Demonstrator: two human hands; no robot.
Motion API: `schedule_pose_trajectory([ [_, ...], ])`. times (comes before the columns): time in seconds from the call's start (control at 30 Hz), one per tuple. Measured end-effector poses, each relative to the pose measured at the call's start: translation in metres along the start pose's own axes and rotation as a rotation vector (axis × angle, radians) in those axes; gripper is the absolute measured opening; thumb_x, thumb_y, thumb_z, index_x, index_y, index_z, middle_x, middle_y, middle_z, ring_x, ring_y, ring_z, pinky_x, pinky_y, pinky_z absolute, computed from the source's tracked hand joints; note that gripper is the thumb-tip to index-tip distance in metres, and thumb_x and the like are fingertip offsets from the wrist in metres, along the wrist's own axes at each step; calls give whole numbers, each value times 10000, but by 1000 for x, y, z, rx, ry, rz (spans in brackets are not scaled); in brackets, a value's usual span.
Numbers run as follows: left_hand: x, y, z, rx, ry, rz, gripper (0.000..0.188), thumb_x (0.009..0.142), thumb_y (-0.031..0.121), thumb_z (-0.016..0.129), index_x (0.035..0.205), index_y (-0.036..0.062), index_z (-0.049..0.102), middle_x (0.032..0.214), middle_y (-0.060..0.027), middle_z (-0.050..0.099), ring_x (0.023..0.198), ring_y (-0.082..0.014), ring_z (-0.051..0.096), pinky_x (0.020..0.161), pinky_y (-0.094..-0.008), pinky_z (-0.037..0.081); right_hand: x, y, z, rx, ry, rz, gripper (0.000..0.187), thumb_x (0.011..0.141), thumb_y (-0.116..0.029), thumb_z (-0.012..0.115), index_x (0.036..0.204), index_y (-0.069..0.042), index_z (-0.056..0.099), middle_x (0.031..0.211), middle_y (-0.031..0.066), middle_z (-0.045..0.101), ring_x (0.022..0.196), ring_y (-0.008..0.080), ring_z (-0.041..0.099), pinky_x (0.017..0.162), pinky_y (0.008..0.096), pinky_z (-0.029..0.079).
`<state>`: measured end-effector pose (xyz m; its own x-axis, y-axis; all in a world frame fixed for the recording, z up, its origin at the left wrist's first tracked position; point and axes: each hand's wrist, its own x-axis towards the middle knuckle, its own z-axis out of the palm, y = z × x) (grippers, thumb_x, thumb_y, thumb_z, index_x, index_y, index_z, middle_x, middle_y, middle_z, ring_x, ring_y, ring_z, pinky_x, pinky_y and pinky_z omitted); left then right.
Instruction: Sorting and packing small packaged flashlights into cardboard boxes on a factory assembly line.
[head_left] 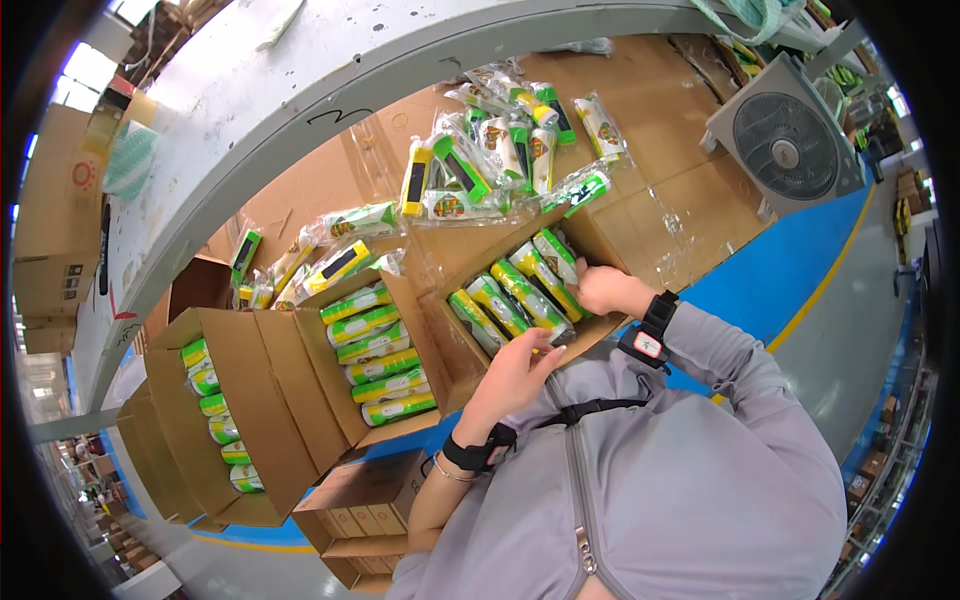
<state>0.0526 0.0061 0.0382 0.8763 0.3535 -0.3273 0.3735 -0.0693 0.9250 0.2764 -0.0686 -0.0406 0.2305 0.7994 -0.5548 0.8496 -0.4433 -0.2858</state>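
the right hand [612,290] curls at the end pack [555,256] inside the box [597,240], grip unclear; the left hand [511,378], loosely open, is by its near side. best seat the pack snugly, level and straight.

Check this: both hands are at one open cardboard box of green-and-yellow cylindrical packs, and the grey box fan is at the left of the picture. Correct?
Not quite: the head view shows the grey box fan at the right. The left hand and right hand are indeed at one open cardboard box of green-and-yellow cylindrical packs.
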Motion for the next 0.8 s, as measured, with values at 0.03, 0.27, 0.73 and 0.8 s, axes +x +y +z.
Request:
schedule_pose_trajectory([
  [0.03, 1, 4, -2, -2, -5, -8, 356, 879, 206, 595, 1124, -38, 506, 902, -135, 635, 728, -157, 607, 653, -286, 494, -1, -5, -5, -22, -105, 69, 514, 908, -334, 428, 1119, 130, 359, 877, 247, 631, 832, 386, 620, 725, 443, 487],
  [0.27, 22, 1, -9, 99, -11, -24, 311, 883, 194, 568, 1082, -38, 516, 921, -150, 628, 764, -231, 620, 686, -331, 498, 3, 7, 8, -40, 7, -111, 436, 868, -269, 498, 945, 148, 399, 728, 231, 627, 690, 373, 632, 614, 420, 501],
  [0.73, 120, -45, 42, 1168, -303, 398, 420, 743, 261, 544, 1093, 33, 585, 1159, -62, 546, 1178, -239, 430, 1050, -620, 173, -62, -22, -59, -34, 337, 17, 333, 843, -302, 551, 861, 19, 462, 606, 157, 597, 558, 325, 616, 495, 404, 473],
  [0.8, 124, -43, 40, 1175, -378, 350, 437, 746, 273, 539, 1113, 37, 572, 1164, -67, 544, 1185, -242, 427, 1042, -625, 181, -63, -21, -62, -147, 282, -63, 321, 864, -281, 522, 907, 36, 497, 658, 102, 624, 588, 239, 640, 507, 346, 482],
])
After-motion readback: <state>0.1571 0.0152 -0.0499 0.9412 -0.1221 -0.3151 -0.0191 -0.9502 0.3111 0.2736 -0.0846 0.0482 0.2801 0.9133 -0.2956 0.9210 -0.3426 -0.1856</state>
